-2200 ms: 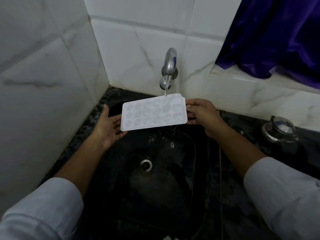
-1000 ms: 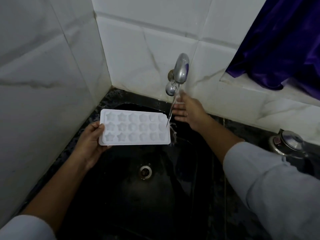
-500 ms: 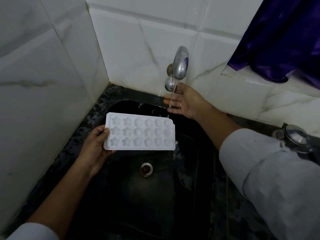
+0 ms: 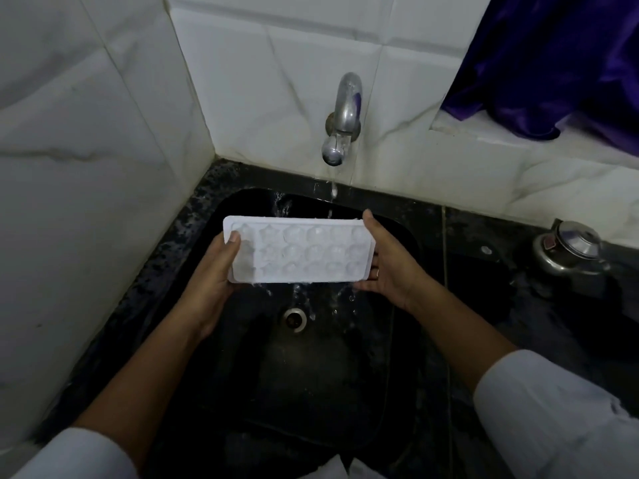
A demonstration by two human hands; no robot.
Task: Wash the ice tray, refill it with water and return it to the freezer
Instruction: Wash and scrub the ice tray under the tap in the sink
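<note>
Ice tray (image 4: 301, 254) over black sink (image 4: 311, 392), left hand (image 4: 214, 271) gripping its left end, right hand (image 4: 387, 267) gripping right end; tap (image 4: 342, 122) trickles water just behind tray.

both bare forearms reach forward out of white sleeves (image 4: 553, 420) and angle inward toward each other. the left hand (image 4: 214, 271) grips the left end of the ice tray (image 4: 304, 254), thumb curled over its top, fingers underneath. the right hand (image 4: 389, 267) holds the right end, thumb stretched up along the edge, fingers tucked below.
</note>
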